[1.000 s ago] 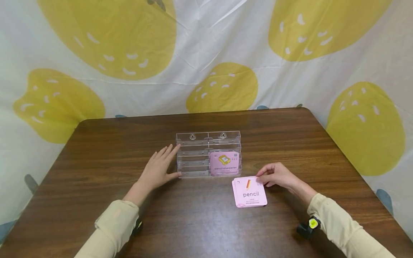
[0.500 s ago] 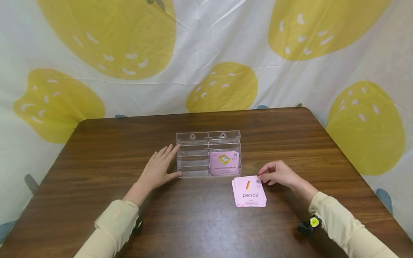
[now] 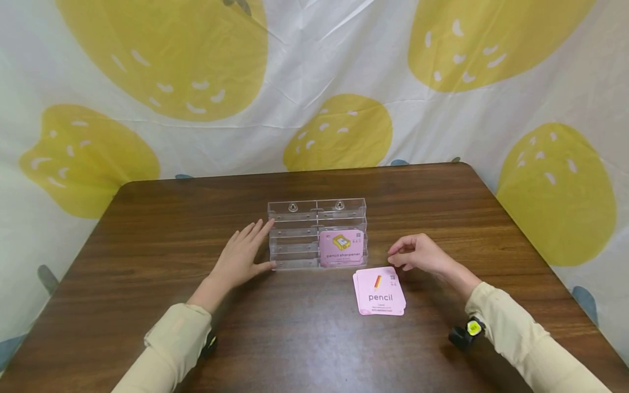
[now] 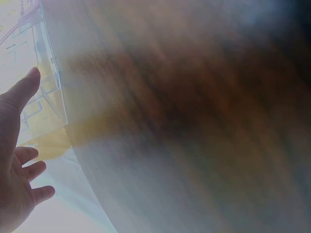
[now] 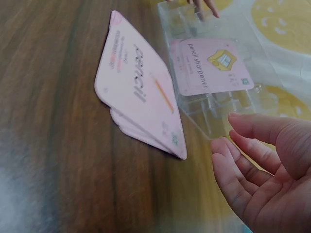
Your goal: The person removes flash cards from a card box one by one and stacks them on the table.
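Observation:
In the head view a clear plastic card rack (image 3: 293, 233) with two columns of pockets stands mid-table. A pink "pencil sharpener" card (image 3: 342, 249) sits in its lower right pocket. My left hand (image 3: 239, 256), fingers spread, rests its fingertips and thumb against the rack's left side. On the table in front of the rack's right end lies a small stack of pink cards (image 3: 380, 291), a "pencil" card on top. Just beyond the stack's upper right corner is my right hand (image 3: 422, 255), fingers loosely bent. The right wrist view shows nothing between its thumb and fingers (image 5: 226, 162).
The brown wooden table (image 3: 314, 349) stretches around the rack and cards. Behind it hangs a white cloth (image 3: 275, 147) with yellow fruit prints. A black device with a yellow face (image 3: 473, 327) is strapped at the right wrist.
My right hand has let go of the stack's corner and moved slightly up and away. The stack has shifted a little left. My left hand has stayed at the rack.

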A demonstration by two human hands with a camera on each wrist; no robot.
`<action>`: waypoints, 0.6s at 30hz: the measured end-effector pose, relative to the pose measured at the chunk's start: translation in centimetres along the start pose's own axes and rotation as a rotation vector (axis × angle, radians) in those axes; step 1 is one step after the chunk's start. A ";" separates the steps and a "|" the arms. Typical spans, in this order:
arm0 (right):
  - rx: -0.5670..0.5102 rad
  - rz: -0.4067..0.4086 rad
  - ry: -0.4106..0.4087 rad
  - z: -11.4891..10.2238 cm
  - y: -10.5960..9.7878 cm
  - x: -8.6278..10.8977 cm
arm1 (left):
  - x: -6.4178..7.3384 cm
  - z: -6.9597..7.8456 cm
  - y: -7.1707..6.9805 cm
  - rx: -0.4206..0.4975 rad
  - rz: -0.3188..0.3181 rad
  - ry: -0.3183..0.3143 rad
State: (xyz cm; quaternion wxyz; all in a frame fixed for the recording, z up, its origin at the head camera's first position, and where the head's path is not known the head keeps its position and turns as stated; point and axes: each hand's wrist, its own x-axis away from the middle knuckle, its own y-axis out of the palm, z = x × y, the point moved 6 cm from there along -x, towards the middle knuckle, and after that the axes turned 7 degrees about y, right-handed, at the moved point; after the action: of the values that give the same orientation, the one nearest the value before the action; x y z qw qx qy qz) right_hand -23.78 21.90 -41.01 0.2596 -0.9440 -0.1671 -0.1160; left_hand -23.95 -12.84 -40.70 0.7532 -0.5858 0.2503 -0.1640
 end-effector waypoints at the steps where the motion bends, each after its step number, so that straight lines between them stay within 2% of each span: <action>1: 0.001 0.001 -0.005 -0.2 0.0 -0.1 | 0.0 0.0 0.0 0.000 0.001 0.000; 18: -0.051 -0.009 -0.059 -2.9 0.1 -0.8 | 0.1 -0.1 0.1 0.004 0.004 0.001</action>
State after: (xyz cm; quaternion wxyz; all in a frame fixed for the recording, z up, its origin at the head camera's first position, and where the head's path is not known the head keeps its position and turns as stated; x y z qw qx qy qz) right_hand -24.83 20.13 -38.88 0.2300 -0.9526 -0.1760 -0.0933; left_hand -23.94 -12.93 -40.79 0.7547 -0.5835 0.2517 -0.1634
